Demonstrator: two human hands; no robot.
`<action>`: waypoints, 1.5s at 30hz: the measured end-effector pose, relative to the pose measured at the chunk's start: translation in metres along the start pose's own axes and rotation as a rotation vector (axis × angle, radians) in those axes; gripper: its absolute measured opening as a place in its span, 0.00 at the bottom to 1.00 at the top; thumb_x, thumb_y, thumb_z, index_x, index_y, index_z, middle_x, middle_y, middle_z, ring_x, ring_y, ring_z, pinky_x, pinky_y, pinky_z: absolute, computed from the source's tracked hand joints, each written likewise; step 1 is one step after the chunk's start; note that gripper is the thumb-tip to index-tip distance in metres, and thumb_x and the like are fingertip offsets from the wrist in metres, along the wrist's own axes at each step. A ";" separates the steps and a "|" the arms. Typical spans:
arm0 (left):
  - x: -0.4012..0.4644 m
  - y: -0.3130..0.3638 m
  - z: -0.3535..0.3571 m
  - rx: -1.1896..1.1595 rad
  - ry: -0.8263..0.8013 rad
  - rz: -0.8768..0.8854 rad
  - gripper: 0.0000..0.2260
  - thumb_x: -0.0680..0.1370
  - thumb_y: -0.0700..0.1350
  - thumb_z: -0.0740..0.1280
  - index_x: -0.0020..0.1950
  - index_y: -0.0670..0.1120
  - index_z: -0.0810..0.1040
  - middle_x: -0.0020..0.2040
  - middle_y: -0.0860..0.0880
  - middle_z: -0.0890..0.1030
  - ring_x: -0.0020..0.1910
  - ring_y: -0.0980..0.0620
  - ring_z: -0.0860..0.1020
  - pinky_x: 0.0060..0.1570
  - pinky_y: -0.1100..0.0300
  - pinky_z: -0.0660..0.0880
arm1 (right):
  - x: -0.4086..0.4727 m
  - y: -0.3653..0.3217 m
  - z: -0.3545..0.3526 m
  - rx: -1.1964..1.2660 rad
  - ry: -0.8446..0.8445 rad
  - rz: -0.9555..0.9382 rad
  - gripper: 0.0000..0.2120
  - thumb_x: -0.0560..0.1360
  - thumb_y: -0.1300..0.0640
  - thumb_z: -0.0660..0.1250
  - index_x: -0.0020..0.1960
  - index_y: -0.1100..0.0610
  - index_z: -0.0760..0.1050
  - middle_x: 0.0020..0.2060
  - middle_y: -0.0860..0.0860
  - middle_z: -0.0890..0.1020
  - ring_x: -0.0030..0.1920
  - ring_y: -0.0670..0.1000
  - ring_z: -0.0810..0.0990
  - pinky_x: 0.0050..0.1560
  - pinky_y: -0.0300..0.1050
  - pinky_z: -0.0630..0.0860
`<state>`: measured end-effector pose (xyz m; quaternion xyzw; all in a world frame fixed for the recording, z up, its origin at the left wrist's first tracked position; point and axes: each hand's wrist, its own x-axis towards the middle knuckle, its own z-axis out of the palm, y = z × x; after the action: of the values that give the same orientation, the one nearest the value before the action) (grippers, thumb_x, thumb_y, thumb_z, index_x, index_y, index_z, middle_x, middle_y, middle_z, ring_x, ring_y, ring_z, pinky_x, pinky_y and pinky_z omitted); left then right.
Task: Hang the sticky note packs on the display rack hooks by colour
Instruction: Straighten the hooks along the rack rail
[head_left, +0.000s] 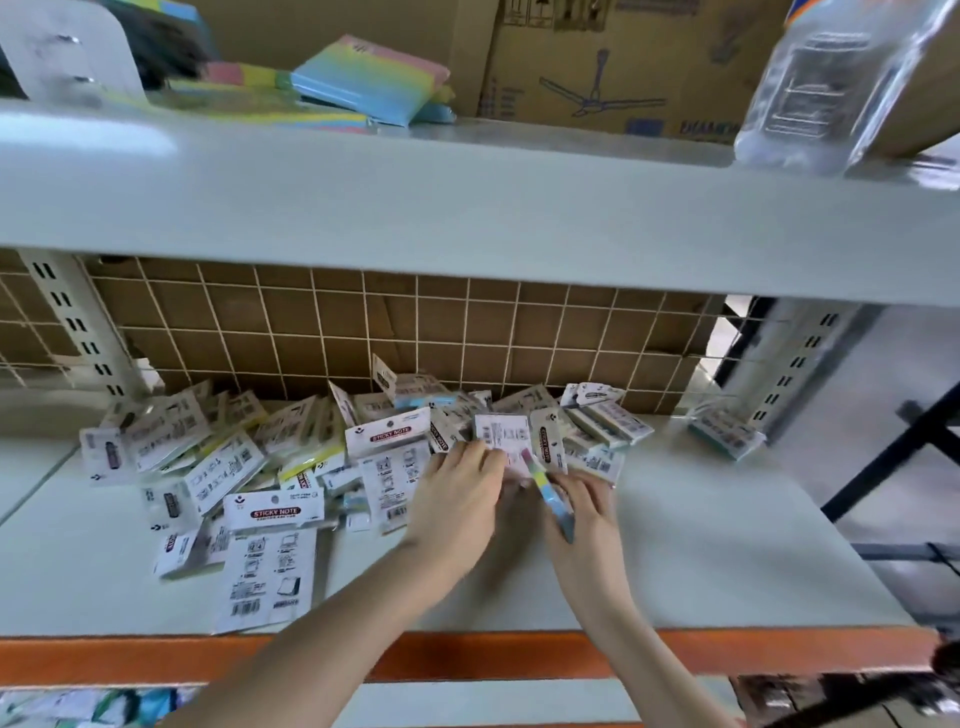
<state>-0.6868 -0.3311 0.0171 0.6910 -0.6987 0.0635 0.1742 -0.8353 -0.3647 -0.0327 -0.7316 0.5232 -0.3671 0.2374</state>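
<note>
Progress: early, by the look of it. No pack is on a hook anywhere in view, and no hooks can be made out on the white wire grid panel (467, 332) w/ brown cardboard behind it at the back of the shelf. So nothing visibly done; nearly all left.

The task's things: a big loose heap of sticky note packs in clear plastic sleeves w/ white header cards (249, 467) lies on the pale grey lower shelf (701, 545), spread from the left upright to approx the middle, mostly back-side up (barcodes showing), a few face-up w/ red "STICKY NOTE" labels. One separate pack w/ a teal edge (727, 434) sits apart at the right, near the right upright.

Hands: both are at the right end of the heap. Left hand (457, 499) has its fingers curled onto a pink-backed pack w/ white printed card (503, 434), pinching it at the lower edge. Right hand (582, 499) holds a multi-colour pack (pink/yellow/blue edge) (550, 491) on edge, fingers curled round it; exact finger placement blurred.

Judgement: sorting/picking stage, colours being checked before hanging. Left to do: sort the whole heap by colour, find the hooks, hang each pack.

Upper grey shelf (467, 208) carries pastel pads (363, 78), cardboard boxes (597, 57) and a clear plastic container (841, 78).
</note>
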 end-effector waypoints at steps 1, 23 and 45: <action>0.009 0.000 0.000 0.029 -0.039 0.030 0.18 0.75 0.41 0.55 0.63 0.43 0.73 0.63 0.45 0.74 0.64 0.43 0.71 0.62 0.51 0.67 | 0.001 -0.001 -0.001 0.060 0.039 0.061 0.17 0.75 0.65 0.67 0.63 0.56 0.74 0.58 0.48 0.71 0.56 0.48 0.74 0.52 0.31 0.67; 0.054 -0.008 -0.007 0.155 -0.069 0.072 0.14 0.84 0.48 0.50 0.62 0.42 0.69 0.44 0.50 0.76 0.38 0.51 0.75 0.33 0.60 0.73 | -0.002 -0.005 -0.016 0.469 0.144 0.374 0.11 0.74 0.62 0.70 0.50 0.52 0.70 0.44 0.47 0.80 0.41 0.44 0.79 0.37 0.41 0.76; 0.003 -0.002 -0.013 -1.437 -0.303 -0.691 0.11 0.80 0.35 0.60 0.57 0.49 0.71 0.54 0.44 0.79 0.44 0.42 0.82 0.40 0.47 0.82 | 0.026 -0.015 -0.100 0.050 -0.101 0.153 0.06 0.75 0.62 0.69 0.51 0.57 0.81 0.44 0.50 0.82 0.46 0.49 0.78 0.43 0.41 0.71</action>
<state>-0.6823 -0.3293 0.0299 0.5881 -0.3320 -0.5523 0.4888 -0.9001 -0.3802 0.0477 -0.7011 0.5554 -0.3233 0.3088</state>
